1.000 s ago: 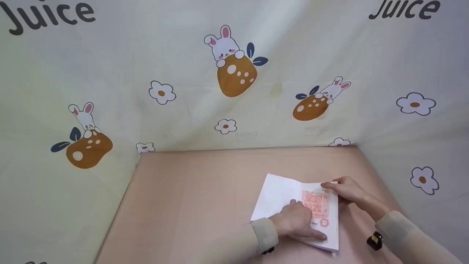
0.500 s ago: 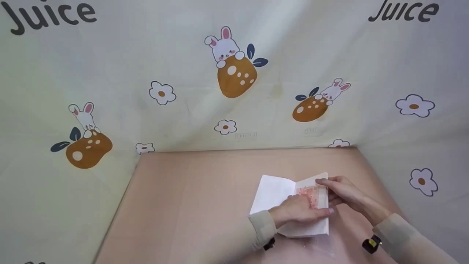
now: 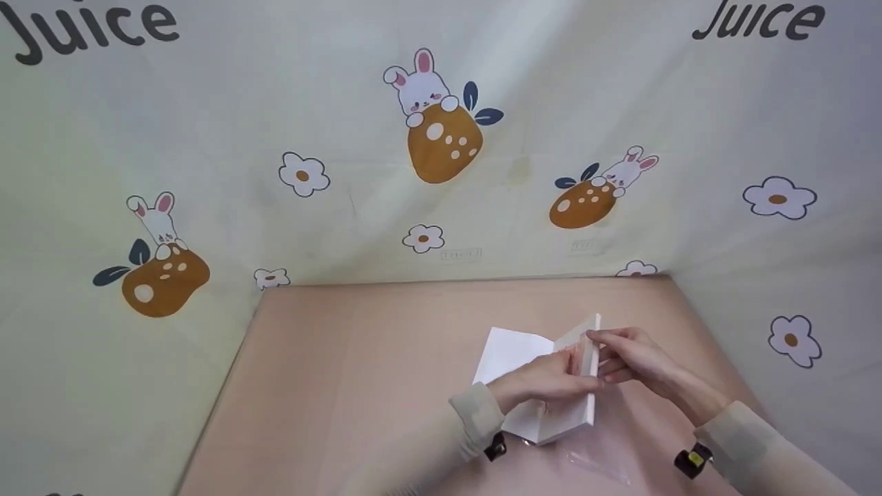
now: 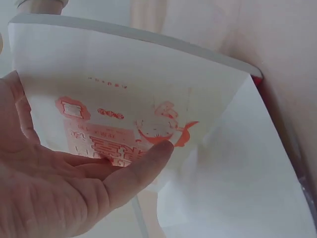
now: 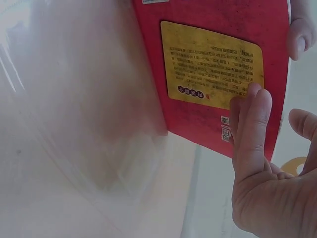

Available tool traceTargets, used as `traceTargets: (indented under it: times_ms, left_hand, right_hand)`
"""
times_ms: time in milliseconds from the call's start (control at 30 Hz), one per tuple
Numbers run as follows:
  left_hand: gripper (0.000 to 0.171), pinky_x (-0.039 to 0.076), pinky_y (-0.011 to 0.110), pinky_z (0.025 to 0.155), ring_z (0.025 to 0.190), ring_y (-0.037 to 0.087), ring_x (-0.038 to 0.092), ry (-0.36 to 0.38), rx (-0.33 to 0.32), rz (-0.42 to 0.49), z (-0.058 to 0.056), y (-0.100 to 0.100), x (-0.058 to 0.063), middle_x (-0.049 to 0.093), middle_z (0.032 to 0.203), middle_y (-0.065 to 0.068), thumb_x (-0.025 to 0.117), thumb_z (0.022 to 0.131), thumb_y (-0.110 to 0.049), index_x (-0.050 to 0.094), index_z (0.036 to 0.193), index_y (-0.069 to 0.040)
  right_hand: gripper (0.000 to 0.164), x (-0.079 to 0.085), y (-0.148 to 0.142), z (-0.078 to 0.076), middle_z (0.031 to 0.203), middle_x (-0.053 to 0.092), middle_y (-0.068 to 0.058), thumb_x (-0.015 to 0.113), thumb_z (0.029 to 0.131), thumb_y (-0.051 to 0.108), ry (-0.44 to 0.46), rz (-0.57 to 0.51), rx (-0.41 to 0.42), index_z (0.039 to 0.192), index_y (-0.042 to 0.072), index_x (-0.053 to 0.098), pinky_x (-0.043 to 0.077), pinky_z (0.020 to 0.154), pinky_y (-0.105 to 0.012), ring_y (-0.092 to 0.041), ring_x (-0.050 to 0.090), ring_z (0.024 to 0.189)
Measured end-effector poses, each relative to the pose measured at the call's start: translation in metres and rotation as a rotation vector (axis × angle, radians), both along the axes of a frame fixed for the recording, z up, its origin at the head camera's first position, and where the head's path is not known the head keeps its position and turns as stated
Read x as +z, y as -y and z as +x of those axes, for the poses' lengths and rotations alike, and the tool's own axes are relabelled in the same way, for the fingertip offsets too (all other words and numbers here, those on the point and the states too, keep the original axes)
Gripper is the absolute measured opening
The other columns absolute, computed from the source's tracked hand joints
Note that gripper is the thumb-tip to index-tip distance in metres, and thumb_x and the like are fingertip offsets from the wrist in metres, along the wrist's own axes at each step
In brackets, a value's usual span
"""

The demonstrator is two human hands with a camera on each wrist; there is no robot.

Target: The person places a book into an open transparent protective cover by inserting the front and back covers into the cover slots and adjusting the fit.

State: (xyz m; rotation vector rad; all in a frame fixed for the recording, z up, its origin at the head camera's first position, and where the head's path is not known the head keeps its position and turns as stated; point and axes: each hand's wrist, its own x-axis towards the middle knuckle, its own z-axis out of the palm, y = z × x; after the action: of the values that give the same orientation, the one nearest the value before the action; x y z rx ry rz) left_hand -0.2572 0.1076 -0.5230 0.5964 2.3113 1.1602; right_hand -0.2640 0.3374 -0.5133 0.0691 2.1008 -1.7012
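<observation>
A book [image 3: 510, 355] stands opened on the table, its right part raised steeply. Red print marks the white page [image 4: 148, 89], and the back cover [image 5: 213, 15] is red with a gold panel. My left hand [image 3: 551, 375] lies inside the opening; in the left wrist view its extended fingers [image 4: 143, 168] touch the printed page, while its thumb reaches the outer edge. My right hand [image 3: 637, 358] pinches the raised part at its outer edge, thumb on the page side and fingers [image 5: 252, 129] behind on the red cover.
A clear plastic sheet [image 3: 599, 465] lies on the pink tabletop [image 3: 358, 372] in front of the book. Behind the table hangs a pale cloth [image 3: 344, 110] printed with rabbits and flowers. Both wrists carry small black devices.
The book's right part has swung up from lying nearly flat to steeply raised, moving left with my right hand. My left thumb has moved up to the outer edge. More of the plastic sheet shows.
</observation>
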Motion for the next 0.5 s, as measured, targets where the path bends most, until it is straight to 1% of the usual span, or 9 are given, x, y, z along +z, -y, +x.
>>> traceTargets:
  times_ms: [133,200,333,433,500]
  left_hand:
    - [0.076,0.052,0.025,0.075,0.094,0.009,0.065,0.074,0.004,0.039,-0.002,0.008,-0.003,0.074,0.119,-0.001,0.079,0.093,-0.062,0.060,0.156,-0.025]
    - [0.077,0.052,0.026,0.074,0.094,0.010,0.065,0.096,0.005,0.059,-0.003,0.010,-0.005,0.074,0.119,0.000,0.080,0.093,-0.063,0.059,0.158,-0.026]
    - [0.080,0.054,0.028,0.075,0.095,0.010,0.065,0.123,0.006,0.092,-0.003,0.013,-0.006,0.074,0.123,0.000,0.080,0.094,-0.061,0.054,0.164,-0.032]
    - [0.079,0.058,0.034,0.076,0.094,0.011,0.065,0.151,0.008,0.117,-0.004,0.016,-0.006,0.073,0.122,-0.001,0.080,0.095,-0.058,0.054,0.165,-0.032]
    - [0.076,0.060,0.038,0.078,0.093,0.012,0.066,0.175,0.008,0.137,-0.005,0.018,-0.007,0.073,0.119,-0.002,0.080,0.095,-0.055,0.056,0.162,-0.027]
  right_hand:
    - [0.060,-0.002,0.003,0.001,0.091,0.086,-0.003,0.065,0.114,0.040,0.006,-0.027,0.006,0.145,-0.012,0.061,0.068,0.069,-0.025,-0.011,0.084,0.075]
    - [0.057,-0.002,0.005,0.001,0.092,0.087,-0.003,0.065,0.114,0.039,0.007,-0.037,0.011,0.142,-0.011,0.063,0.069,0.071,-0.027,-0.012,0.085,0.077]
    - [0.053,-0.003,0.006,0.002,0.092,0.087,-0.004,0.065,0.115,0.040,0.012,-0.047,0.015,0.137,-0.008,0.067,0.069,0.071,-0.027,-0.012,0.086,0.079]
    - [0.050,-0.003,0.006,0.003,0.093,0.087,-0.003,0.065,0.115,0.040,0.019,-0.068,0.031,0.136,-0.005,0.069,0.068,0.070,-0.024,-0.011,0.086,0.079]
    - [0.047,-0.004,0.005,0.003,0.094,0.087,-0.002,0.065,0.115,0.039,0.026,-0.090,0.039,0.135,-0.004,0.070,0.067,0.070,-0.023,-0.010,0.085,0.080]
